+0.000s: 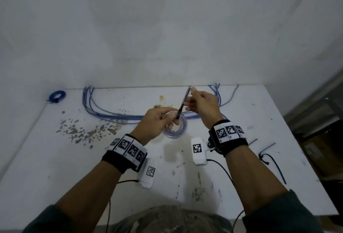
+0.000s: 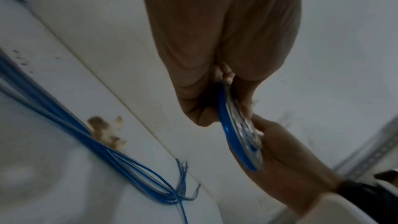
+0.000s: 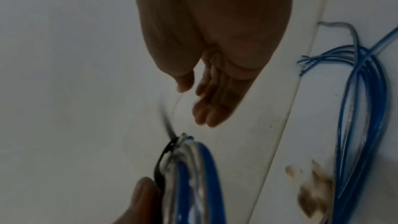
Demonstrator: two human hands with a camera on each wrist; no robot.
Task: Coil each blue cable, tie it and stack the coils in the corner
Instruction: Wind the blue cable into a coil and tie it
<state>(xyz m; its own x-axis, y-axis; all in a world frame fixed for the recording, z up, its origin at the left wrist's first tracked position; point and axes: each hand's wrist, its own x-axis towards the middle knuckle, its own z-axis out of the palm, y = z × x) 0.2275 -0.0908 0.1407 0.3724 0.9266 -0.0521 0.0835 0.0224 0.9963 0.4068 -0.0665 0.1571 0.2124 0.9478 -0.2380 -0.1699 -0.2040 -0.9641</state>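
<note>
My left hand (image 1: 159, 123) grips a flat coil of blue and clear cable (image 1: 176, 132) just above the middle of the white table (image 1: 46, 167). A black zip tie (image 1: 183, 101) is looped round the coil (image 3: 200, 176). Its tail points up and away. A left fingertip (image 3: 144, 198) presses the tie's loop (image 3: 163, 156) against the coil. My right hand (image 1: 200, 102) hovers beside the tail with thumb and fingers (image 3: 206, 108) apart and nothing plainly between them. A tied blue coil (image 1: 57, 96) lies in the far left corner. In the left wrist view the held coil (image 2: 226, 125) shows edge on.
Several loose blue cables (image 1: 111, 115) lie in a long curve along the back wall, ends turned up at both sides. Spare black zip ties (image 1: 269, 156) lie near the right edge. Brown stains (image 1: 83, 132) mark the tabletop. A metal rack (image 2: 376, 156) stands to the right.
</note>
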